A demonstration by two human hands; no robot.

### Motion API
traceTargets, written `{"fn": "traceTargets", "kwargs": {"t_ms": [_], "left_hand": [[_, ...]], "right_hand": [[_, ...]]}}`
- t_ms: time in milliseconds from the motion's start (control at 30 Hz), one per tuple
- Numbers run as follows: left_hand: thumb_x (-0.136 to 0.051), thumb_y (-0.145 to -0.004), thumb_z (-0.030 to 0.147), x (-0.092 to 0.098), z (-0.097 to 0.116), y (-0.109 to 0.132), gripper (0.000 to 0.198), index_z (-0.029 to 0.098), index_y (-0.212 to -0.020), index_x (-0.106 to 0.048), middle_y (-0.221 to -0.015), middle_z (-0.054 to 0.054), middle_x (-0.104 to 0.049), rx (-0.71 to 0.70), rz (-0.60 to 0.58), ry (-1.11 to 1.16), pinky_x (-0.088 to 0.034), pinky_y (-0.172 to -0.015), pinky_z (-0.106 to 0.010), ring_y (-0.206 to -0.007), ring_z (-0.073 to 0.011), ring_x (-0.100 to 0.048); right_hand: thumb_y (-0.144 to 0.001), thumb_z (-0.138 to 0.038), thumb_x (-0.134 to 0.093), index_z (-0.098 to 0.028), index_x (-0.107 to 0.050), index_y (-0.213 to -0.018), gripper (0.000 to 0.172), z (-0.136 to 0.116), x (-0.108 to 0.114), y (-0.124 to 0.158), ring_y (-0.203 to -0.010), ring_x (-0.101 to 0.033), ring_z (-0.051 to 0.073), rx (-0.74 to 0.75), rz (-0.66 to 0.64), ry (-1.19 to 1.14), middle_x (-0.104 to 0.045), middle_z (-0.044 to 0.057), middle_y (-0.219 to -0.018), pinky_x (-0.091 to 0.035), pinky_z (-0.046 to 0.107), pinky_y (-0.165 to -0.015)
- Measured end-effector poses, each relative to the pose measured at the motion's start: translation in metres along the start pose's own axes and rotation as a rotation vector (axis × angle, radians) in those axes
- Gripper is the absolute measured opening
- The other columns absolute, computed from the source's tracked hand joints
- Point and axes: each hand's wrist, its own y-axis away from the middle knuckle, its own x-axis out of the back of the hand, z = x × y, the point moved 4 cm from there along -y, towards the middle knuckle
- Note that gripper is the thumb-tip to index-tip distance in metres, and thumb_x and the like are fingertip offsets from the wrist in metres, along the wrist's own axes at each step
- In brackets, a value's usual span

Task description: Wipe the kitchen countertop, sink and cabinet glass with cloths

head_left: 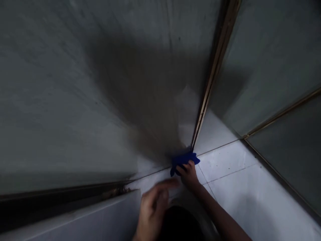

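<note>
A blue cloth (184, 160) is bunched at the foot of a grey glossy panel (75, 100), where the panel meets the white tiled floor. My right hand (188, 173) grips this cloth, with fingers bent over its near edge. The cloth lies against the lower end of a thin brown upright strip (205, 97). My left hand (156, 202) is nearer the camera, left of the right forearm. Its index finger stretches toward the cloth without touching it, and the other fingers are partly curled and blurred. I see nothing in the left hand.
Pale floor tiles (233, 177) with dark joints and small specks run to the right. Another dark panel (291, 144) with a brown edge borders them. At lower left, a pale ledge (100, 217) stands beside a dark gap (50, 201). Shadows fall on the panels.
</note>
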Motion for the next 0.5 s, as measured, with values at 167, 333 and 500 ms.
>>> {"fn": "traceTargets", "kwargs": {"t_ms": [167, 333, 500], "left_hand": [[-0.069, -0.083, 0.063, -0.003, -0.044, -0.041, 0.06, 0.026, -0.129, -0.06, -0.129, -0.012, -0.066, 0.371, 0.233, 0.446, -0.053, -0.102, -0.054, -0.132, -0.0355, -0.057], [-0.071, -0.083, 0.062, -0.004, -0.077, -0.043, 0.069, 0.018, -0.135, -0.059, -0.113, -0.013, -0.072, 0.433, 0.191, 0.656, -0.057, -0.099, -0.042, -0.109, -0.0292, -0.07], [-0.061, -0.083, 0.07, 0.053, -0.115, -0.03, 0.055, 0.029, -0.118, -0.069, -0.104, -0.005, -0.075, 0.242, 0.473, 0.573, -0.058, -0.095, -0.042, -0.104, -0.0293, -0.072]], "right_hand": [[-0.088, -0.016, -0.048, -0.025, -0.047, -0.147, 0.06, -0.037, 0.03, -0.015, -0.131, -0.057, 0.03, -0.217, 0.04, -0.272, -0.056, 0.014, -0.144, -0.052, 0.053, -0.106], [-0.093, -0.041, -0.06, -0.023, -0.057, -0.142, 0.053, -0.086, 0.013, -0.025, -0.132, -0.06, 0.03, 0.077, -0.438, -0.409, -0.067, 0.012, -0.137, -0.041, 0.056, -0.12], [-0.092, -0.047, -0.06, -0.024, -0.07, -0.127, 0.043, -0.068, 0.039, -0.047, -0.137, -0.057, 0.034, -0.125, -0.311, -0.459, -0.064, 0.012, -0.145, -0.034, 0.065, -0.12]]}}
